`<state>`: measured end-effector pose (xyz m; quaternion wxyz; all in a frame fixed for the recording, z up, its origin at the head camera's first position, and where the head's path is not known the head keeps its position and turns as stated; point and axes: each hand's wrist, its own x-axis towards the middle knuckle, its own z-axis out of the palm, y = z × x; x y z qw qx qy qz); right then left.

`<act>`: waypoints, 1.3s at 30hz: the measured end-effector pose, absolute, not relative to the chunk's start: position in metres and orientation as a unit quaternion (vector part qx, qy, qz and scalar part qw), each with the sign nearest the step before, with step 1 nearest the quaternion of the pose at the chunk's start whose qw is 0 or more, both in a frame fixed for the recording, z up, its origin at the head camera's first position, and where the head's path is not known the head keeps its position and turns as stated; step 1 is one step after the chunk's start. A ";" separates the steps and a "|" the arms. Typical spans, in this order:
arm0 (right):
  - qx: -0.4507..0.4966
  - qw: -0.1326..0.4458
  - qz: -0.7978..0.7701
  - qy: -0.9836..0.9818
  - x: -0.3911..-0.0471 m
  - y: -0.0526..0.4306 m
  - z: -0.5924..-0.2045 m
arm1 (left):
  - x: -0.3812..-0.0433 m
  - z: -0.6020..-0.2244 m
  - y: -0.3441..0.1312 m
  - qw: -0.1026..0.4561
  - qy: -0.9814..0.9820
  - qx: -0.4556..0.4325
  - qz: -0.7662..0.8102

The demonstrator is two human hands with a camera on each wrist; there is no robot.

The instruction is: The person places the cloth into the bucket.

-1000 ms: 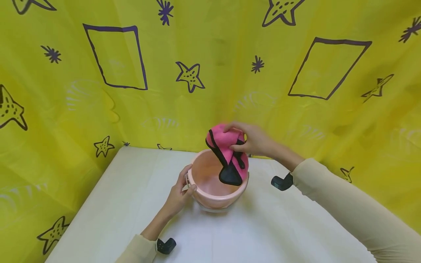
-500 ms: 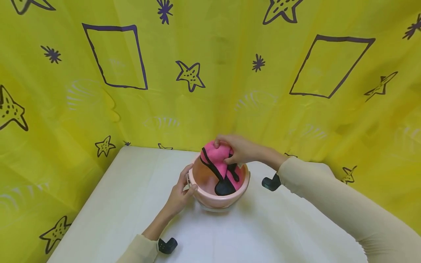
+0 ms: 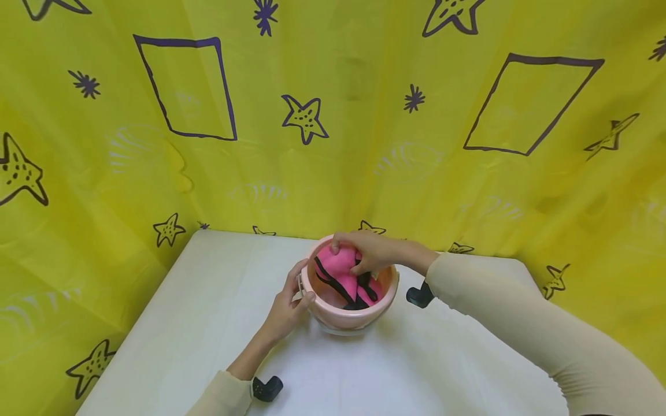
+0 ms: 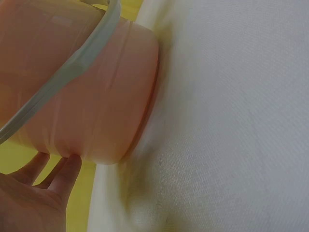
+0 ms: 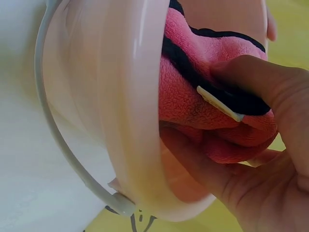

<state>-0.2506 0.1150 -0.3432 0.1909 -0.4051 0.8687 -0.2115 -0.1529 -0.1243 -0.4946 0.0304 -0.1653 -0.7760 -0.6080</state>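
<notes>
A pale pink bucket (image 3: 346, 319) stands on the white surface, its mouth tilted up toward the head view. My left hand (image 3: 285, 306) grips its left side, thumb at the rim and fingertips on the outer wall. Inside the mouth, my right hand (image 3: 372, 251) holds a bunched pink cloth (image 3: 337, 264) with black edging. The right wrist view shows the fuzzy cloth (image 5: 188, 96) pinched between thumb and fingers, with a small cream tag on it. Its lower part is hidden inside the bucket. A pale grey bucket handle (image 4: 72, 67) hangs down against the outer wall.
A white-covered table (image 3: 208, 323) lies beneath the bucket. Behind it and along both sides hangs a yellow curtain (image 3: 343, 185) printed with dark stars and frames. Each wrist wears a small black device, the left one (image 3: 267, 389) close above the table.
My right hand has moved down and slightly left, lowering the pink cloth from above the rim into the bucket. The left hand has kept its grip on the bucket.
</notes>
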 end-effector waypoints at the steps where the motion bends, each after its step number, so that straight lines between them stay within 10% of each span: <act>1: -0.406 0.191 -0.210 0.869 -0.251 0.115 -0.344 | -0.153 -0.495 -0.124 0.031 -0.775 -0.167 -0.609; 39: -0.400 0.225 -0.214 0.862 -0.251 0.121 -0.339 | -0.153 -0.495 -0.124 0.034 -0.777 -0.164 -0.607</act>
